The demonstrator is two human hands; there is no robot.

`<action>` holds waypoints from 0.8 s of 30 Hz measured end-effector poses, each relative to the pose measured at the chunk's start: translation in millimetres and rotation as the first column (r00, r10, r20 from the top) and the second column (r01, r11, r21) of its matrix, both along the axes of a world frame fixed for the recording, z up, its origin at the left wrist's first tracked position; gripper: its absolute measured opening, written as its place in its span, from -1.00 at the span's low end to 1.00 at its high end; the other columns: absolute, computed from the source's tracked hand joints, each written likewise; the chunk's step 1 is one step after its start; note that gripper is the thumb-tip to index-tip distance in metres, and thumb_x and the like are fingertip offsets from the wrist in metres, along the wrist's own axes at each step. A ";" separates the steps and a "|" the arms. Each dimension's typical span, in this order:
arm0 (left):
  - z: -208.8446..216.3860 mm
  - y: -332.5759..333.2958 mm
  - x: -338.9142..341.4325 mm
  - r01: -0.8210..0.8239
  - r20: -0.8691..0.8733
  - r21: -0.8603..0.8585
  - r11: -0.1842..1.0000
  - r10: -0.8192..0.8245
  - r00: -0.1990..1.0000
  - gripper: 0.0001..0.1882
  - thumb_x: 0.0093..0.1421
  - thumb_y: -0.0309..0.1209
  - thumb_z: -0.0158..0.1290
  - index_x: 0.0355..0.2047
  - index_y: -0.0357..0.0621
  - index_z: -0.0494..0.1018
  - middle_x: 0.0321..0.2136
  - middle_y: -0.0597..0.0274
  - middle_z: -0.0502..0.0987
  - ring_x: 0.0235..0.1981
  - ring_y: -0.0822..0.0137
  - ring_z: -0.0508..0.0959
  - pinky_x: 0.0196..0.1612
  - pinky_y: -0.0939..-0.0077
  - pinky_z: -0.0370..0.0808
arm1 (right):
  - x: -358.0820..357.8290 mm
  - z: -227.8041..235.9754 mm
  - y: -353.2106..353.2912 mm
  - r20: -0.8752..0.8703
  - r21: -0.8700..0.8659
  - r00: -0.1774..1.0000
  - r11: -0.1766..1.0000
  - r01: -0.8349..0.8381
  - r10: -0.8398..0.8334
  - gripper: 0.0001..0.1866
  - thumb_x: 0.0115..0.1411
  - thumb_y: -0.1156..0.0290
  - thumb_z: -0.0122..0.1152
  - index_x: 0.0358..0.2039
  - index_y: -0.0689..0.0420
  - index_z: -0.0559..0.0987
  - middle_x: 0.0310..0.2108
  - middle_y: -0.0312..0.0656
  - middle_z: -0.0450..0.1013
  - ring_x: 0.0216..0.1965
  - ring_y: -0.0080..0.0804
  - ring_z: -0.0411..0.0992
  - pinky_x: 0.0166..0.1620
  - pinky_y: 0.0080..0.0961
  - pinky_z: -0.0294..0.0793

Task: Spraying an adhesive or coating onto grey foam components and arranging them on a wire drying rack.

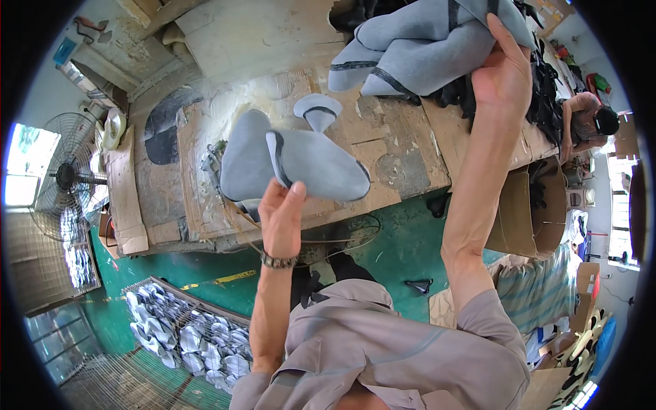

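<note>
My left hand (282,215) pinches the lower edge of a grey saddle-shaped piece (318,164) with black edging, thumb in front. A second grey piece (246,154) lies partly behind it, and a small grey flared piece (320,111) sits just beyond. At the upper right, my right hand (504,72) grips the near side of a heap of similar grey pieces (430,58). One digit lies over the heap's surface; the other fingers are mostly hidden. The pieces look like bicycle saddle covers.
The workbench (400,174) bears worn cardboard and dried residue. A spray-gun-like metal tool (213,160) with a hose lies by the grey pieces. Around stand a fan (66,176), a cardboard box (516,219), a rack of grey pieces (191,335) and another person (591,123).
</note>
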State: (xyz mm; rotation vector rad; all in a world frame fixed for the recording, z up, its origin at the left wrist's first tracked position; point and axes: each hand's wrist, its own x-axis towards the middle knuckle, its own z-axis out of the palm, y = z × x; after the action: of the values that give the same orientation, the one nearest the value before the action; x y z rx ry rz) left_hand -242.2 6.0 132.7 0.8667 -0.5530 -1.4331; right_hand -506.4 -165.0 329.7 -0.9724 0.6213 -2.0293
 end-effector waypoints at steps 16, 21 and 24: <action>149.0 -211.8 47.5 0.218 0.161 -0.385 0.897 -0.168 0.973 -0.80 0.32 -0.44 0.12 -0.07 -0.18 0.48 -0.10 0.11 0.62 -0.07 0.14 0.64 0.09 0.10 0.56 | -115.5 -58.3 119.5 -0.017 0.168 0.949 0.935 0.313 -0.315 -0.45 0.18 0.65 0.31 0.20 0.20 0.45 0.12 -0.18 0.47 0.17 -0.31 0.41 0.28 -0.28 0.35; 198.1 -204.5 52.7 0.228 0.123 -0.474 0.851 -0.192 0.974 -0.80 0.34 -0.43 0.10 -0.05 -0.16 0.50 -0.09 0.14 0.64 -0.04 0.15 0.64 0.18 -0.02 0.49 | -135.5 -88.5 155.4 -0.001 0.272 0.930 0.895 0.353 -0.367 -0.42 0.18 0.66 0.31 0.22 0.22 0.42 0.11 -0.18 0.47 0.15 -0.35 0.42 0.28 -0.33 0.35; 226.2 -192.2 64.3 0.223 0.147 -0.558 0.799 -0.169 0.974 -0.72 0.39 -0.36 0.04 0.04 -0.20 0.49 0.00 0.05 0.61 0.02 0.12 0.61 0.27 -0.08 0.38 | -135.0 -101.3 166.1 0.004 0.317 0.937 0.890 0.329 -0.348 -0.45 0.21 0.65 0.27 0.22 0.25 0.41 0.13 -0.17 0.46 0.16 -0.33 0.42 0.27 -0.34 0.35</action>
State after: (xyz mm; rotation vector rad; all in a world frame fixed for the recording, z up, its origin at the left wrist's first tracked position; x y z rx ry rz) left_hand -177.9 -186.2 359.0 0.3932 -1.1063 -1.3012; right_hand -641.5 1.1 228.3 -0.6427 1.1051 -2.1611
